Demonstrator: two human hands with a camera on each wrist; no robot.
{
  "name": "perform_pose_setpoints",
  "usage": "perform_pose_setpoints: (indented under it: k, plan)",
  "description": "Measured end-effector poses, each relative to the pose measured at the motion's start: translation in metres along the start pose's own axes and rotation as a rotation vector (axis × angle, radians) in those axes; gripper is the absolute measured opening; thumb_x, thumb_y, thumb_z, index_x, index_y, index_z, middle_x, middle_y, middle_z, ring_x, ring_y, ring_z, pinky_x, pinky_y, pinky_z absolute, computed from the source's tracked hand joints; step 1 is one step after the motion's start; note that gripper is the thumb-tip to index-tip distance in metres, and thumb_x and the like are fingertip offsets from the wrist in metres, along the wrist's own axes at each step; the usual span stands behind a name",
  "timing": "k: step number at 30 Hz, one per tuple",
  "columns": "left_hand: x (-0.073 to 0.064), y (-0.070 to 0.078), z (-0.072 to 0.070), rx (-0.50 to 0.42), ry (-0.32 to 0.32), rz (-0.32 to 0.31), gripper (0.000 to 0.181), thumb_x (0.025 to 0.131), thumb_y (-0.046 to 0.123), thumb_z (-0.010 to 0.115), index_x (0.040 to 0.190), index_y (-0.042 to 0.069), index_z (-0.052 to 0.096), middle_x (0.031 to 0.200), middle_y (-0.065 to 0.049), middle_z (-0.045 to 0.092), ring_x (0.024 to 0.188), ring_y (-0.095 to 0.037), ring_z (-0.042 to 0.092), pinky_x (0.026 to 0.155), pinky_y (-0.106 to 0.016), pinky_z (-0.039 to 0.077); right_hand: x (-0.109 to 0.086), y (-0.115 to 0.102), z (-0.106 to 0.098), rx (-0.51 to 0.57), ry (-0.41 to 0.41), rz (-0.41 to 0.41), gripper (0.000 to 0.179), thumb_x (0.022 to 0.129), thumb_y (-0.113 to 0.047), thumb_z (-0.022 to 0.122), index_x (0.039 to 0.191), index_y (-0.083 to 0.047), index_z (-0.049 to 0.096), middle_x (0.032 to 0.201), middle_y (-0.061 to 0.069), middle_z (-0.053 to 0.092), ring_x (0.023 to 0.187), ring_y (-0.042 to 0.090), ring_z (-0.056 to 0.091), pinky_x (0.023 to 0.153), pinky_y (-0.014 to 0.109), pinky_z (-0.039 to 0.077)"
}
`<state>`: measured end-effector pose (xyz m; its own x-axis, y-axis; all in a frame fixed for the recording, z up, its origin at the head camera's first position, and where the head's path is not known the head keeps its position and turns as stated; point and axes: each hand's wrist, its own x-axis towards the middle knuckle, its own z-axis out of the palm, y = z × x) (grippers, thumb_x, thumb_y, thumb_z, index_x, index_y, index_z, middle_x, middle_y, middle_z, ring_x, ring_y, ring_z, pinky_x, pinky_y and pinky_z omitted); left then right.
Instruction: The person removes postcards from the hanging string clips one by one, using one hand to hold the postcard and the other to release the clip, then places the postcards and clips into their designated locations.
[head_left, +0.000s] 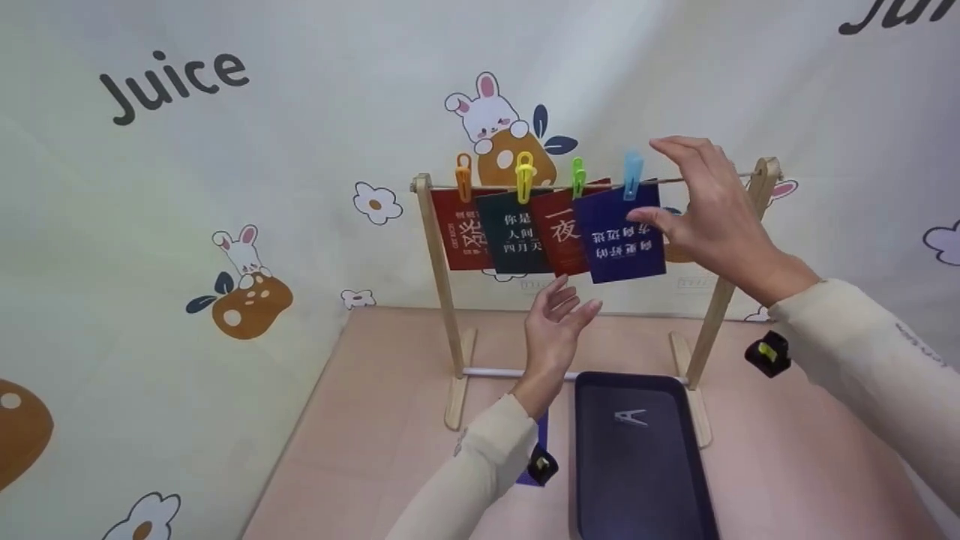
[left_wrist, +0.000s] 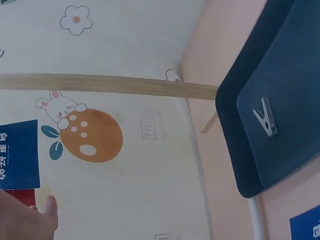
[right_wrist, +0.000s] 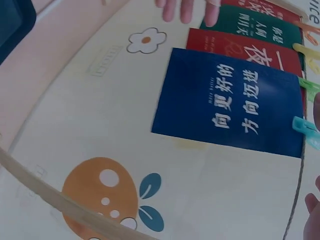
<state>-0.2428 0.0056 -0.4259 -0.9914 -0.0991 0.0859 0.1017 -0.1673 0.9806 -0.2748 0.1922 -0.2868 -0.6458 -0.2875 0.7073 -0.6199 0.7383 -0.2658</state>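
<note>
A blue card (head_left: 621, 244) with white lettering hangs from a cord, held by a light blue clip (head_left: 633, 174). My right hand (head_left: 716, 206) is raised beside it, thumb and fingers spread apart around nothing. Its thumb overlaps the card's edge in the head view; I cannot tell whether it touches. In the right wrist view, the clip (right_wrist: 305, 127) stands apart from the fingertips at the frame's edge. Below the cards is my left hand (head_left: 553, 330), with loose fingers and nothing held. To the left hang a red card (head_left: 559, 236), a dark green card (head_left: 517, 251) and another red card (head_left: 454, 240).
Orange, yellow and green clips hold the other cards on the cord of a wooden rack (head_left: 442, 292). A dark tray (head_left: 637, 480) with a grey clip (head_left: 630, 417) lies in front. Another blue card (left_wrist: 307, 225) lies on the pink table (head_left: 360, 420), partly behind my left wrist.
</note>
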Motion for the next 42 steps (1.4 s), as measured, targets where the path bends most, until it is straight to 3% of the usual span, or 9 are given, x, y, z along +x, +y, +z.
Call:
perform_pose_setpoints:
  k: [12,18,23,28,33,42]
  plan:
    - [0.016,-0.007,0.020,-0.142,0.041,-0.038,0.048,0.088,0.006,0.076,0.131,0.000,0.058,0.131,-0.022,0.064,0.123,-0.031,0.064,0.101,-0.034,0.057,0.032,-0.013,-0.006,0.118,-0.185,0.214,0.066,0.093,-0.024,0.071,0.151,-0.010,0.041,0.148,0.015,0.047,0.138,0.035,0.044,0.118,0.056,0.037]
    - [0.021,-0.012,0.027,-0.202,0.059,-0.064,0.042,0.088,0.003,0.075,0.127,-0.003,0.060,0.126,-0.021,0.068,0.116,-0.029,0.068,0.096,-0.033,0.060,0.045,-0.017,-0.005,0.145,-0.261,0.327,0.061,0.098,-0.026,0.065,0.152,-0.011,0.040,0.147,0.016,0.052,0.137,0.035,0.047,0.119,0.056,0.037]
    - [0.024,-0.013,0.030,-0.323,0.100,-0.083,0.034,0.087,-0.002,0.073,0.119,-0.007,0.064,0.114,-0.022,0.071,0.097,-0.020,0.073,0.087,-0.035,0.063,0.049,-0.018,-0.003,0.186,-0.262,0.383,0.058,0.100,-0.035,0.060,0.150,-0.011,0.043,0.144,0.015,0.056,0.133,0.034,0.053,0.112,0.054,0.046]
    - [0.024,-0.009,0.034,-0.381,0.137,-0.087,0.024,0.088,-0.004,0.071,0.111,-0.010,0.067,0.097,-0.015,0.074,0.083,-0.013,0.072,0.083,-0.038,0.064,0.048,-0.019,-0.002,0.202,-0.246,0.409,0.055,0.100,-0.039,0.058,0.146,-0.010,0.049,0.140,0.016,0.060,0.127,0.034,0.058,0.106,0.053,0.052]
    - [0.024,-0.007,0.036,-0.411,0.139,-0.079,0.019,0.088,-0.008,0.069,0.105,-0.014,0.068,0.086,-0.008,0.072,0.076,-0.012,0.072,0.082,-0.038,0.064,0.048,-0.019,-0.002,0.204,-0.240,0.447,0.053,0.099,-0.039,0.059,0.145,-0.012,0.053,0.135,0.014,0.063,0.119,0.030,0.061,0.101,0.049,0.056]
    - [0.021,-0.005,0.034,-0.443,0.149,-0.092,0.018,0.088,-0.008,0.068,0.104,-0.015,0.067,0.083,-0.006,0.072,0.076,-0.010,0.072,0.081,-0.038,0.064,0.047,-0.022,-0.002,0.229,-0.217,0.483,0.044,0.098,-0.036,0.061,0.135,-0.013,0.062,0.126,0.011,0.068,0.104,0.023,0.065,0.099,0.040,0.059]
